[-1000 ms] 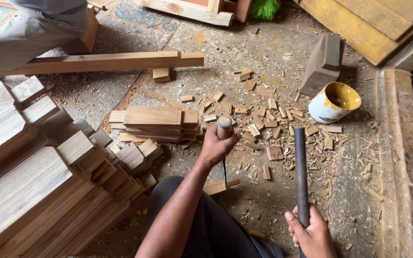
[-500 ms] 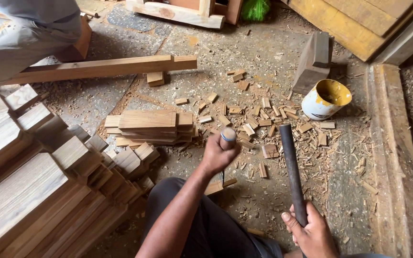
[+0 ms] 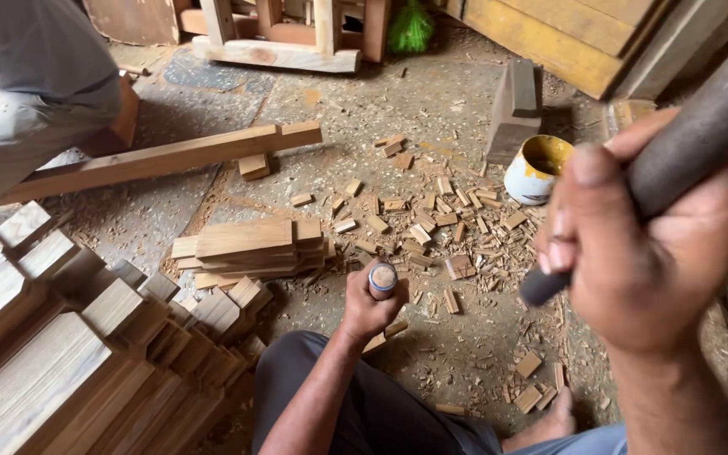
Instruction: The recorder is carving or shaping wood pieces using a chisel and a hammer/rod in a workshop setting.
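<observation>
1. While your left hand (image 3: 368, 299) sits low in the middle of the frame, it is clenched around an upright chisel handle (image 3: 382, 279); the round end of the handle shows above your fingers.
2. Your right hand (image 3: 646, 244) fills the right side of the frame, close to the camera, gripping a dark metal bar (image 3: 684, 152) that slants up to the upper right corner.
3. Just under your left hand a small wood piece (image 3: 383, 335) lies on the floor, beside your dark trouser leg (image 3: 355, 404).
4. Left of that hand lies a flat stack of wooden slats (image 3: 250, 248).
5. Small offcut blocks (image 3: 431, 227) are scattered across the floor in the centre.
6. A white pot with a yellow inside (image 3: 537, 168) stands above them, right of centre.
7. Stacked timber (image 3: 61, 345) fills the lower left.
8. Another person (image 3: 27, 76) sits at the upper left.
</observation>
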